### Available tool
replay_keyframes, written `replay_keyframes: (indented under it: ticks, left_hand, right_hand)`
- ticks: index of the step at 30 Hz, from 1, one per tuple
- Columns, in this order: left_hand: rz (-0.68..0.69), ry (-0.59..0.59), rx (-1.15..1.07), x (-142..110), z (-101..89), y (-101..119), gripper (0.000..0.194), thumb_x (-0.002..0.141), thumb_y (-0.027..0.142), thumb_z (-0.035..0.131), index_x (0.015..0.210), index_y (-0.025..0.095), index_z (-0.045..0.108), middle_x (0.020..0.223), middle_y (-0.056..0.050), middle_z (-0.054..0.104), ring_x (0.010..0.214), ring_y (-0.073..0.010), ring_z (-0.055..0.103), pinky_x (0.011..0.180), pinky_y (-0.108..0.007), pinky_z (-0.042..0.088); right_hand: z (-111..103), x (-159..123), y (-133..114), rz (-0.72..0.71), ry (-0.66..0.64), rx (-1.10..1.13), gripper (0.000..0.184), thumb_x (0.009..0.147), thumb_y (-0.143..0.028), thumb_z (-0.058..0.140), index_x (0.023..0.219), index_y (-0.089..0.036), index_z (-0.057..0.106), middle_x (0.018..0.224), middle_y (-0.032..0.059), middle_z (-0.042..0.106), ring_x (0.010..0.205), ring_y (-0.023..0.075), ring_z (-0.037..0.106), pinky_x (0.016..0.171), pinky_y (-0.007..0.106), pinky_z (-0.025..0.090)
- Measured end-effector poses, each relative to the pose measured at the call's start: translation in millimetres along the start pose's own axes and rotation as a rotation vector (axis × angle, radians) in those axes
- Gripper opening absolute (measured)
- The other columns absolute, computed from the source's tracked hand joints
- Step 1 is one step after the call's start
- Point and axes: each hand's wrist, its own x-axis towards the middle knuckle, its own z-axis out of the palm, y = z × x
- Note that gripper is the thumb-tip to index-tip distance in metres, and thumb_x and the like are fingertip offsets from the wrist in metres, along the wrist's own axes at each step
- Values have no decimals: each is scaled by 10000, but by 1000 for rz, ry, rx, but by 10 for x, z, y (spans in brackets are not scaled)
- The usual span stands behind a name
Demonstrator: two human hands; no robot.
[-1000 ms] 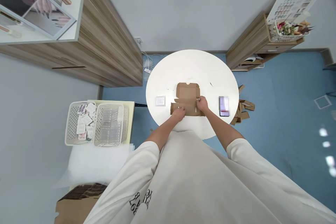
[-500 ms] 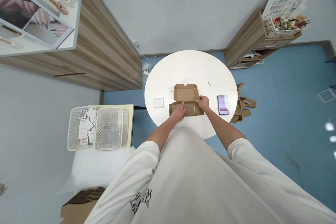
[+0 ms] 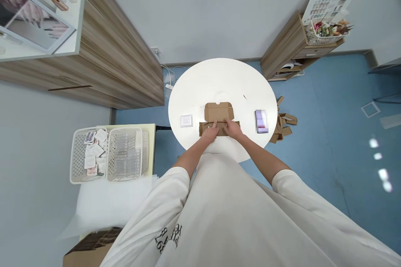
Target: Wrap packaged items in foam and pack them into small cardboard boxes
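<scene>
A: Where does the cardboard box (image 3: 221, 114) lie from the person's hands?

B: On the round white table (image 3: 219, 77), straight ahead. The back panel (image 3: 211, 113) reaches out beyond the fingers; the narrow front strip (image 3: 222, 131) lies under both hands.

A: And the long axis?

B: The strip runs left to right, across the person's body. The fold (image 3: 221, 121) between strip and panel runs the same way.

A: Which hand is nearer that fold?

B: Neither, clearly. The left hand (image 3: 211, 132) rests toward the strip's left half, index finger stretched out to the fold. The right hand (image 3: 233, 129) sits toward the right half, also up at the fold, just apart from the left.

A: Is either one gripping?

B: Both touch the cardboard, but whether the left or the right pinches it, one cannot tell; the fingers show too small.
</scene>
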Motion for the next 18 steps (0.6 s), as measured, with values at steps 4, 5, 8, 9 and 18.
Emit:
replay_keyframes:
  ticks: [4,5,8,9,18]
  left_hand:
    - [9,28,-19,-35,19,-9,357,877,172,650,1217,207,545,1690,-130,9,1048,-291,663,857,-437,551]
    - [10,34,-21,-37,25,-10,351,877,164,642,1213,205,548,1690,-130,18,1046,-291,663,857,-438,550]
    - [11,59,-27,-58,55,-1,353,877,133,611,1217,203,550,1692,-123,18,1060,-298,657,866,-446,543]
    - [13,77,-32,-82,72,1,369,874,122,600,1229,204,545,1693,-121,16,1084,-302,649,887,-453,535]
    - [-193,469,-117,-658,335,-229,692,831,124,559,1488,191,354,1643,-170,199,1455,-353,306,1145,-530,297]
  right_hand:
    - [146,-139,-87,-13,-192,-137,955,895,-431,642,1621,-149,91,1480,176,493,1346,339,434,1029,376,386]
    - [167,-149,-96,-8,-205,-152,971,902,-420,637,1625,-143,51,1489,184,483,1352,340,431,1033,375,380]
    - [194,-137,-116,9,-221,-168,956,934,-385,598,1627,-143,-14,1476,194,497,1303,328,485,1016,368,388]
    - [196,-130,-122,18,-226,-173,964,940,-383,593,1626,-145,-41,1472,196,502,1287,326,499,1009,368,392]
    - [213,-141,-159,92,-262,-174,1029,960,-402,556,1586,-192,-232,1485,198,474,1247,325,529,945,361,432]
